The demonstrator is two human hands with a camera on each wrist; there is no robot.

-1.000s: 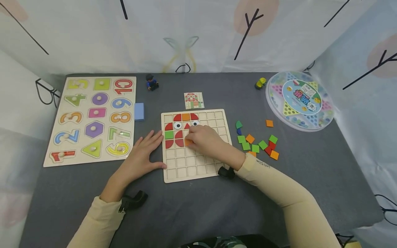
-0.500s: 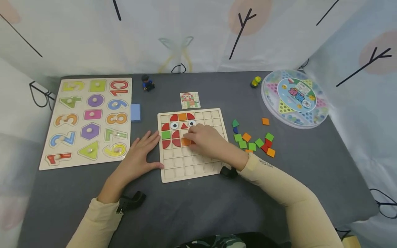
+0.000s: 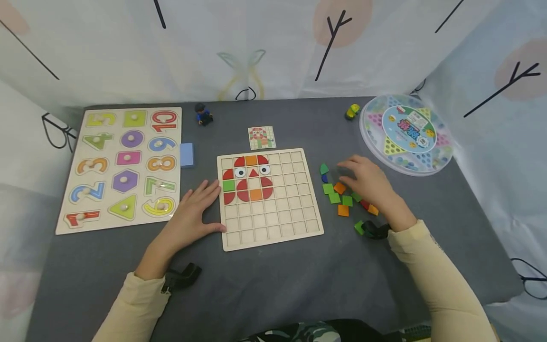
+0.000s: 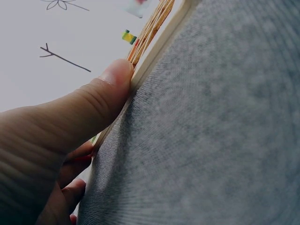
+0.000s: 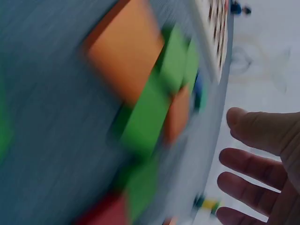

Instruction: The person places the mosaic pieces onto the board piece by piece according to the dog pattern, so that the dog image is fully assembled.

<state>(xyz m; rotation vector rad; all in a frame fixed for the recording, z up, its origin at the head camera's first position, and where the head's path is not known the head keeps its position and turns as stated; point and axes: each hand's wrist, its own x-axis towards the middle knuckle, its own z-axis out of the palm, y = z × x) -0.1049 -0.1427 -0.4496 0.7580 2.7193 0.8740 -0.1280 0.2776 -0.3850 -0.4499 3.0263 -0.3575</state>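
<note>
The right hand [image 3: 371,185] has its fingers apart, nothing seen between them, right of frame centre. Just below their tips in the head view lies a cornerwise orange tile [image 3: 339,188] among loose tiles [image 3: 334,197]; the left hand [image 3: 194,211], spread at the left edge of the grid board [image 3: 287,217], is farther off.

Grid board [image 3: 273,220], touched by the left hand [image 3: 196,211], looked like pale bare wood, smooth and matt. Tiles [image 3: 343,210] near the right hand [image 3: 365,183] showed smooth, flat faces; material unclear. Counter [image 3: 273,285] beneath the hands had a matt, finely ribbed, cloth-like surface. Round game set [image 3: 410,128], beyond the right hand, seemed glossy, clear-rimmed plastic.
</note>
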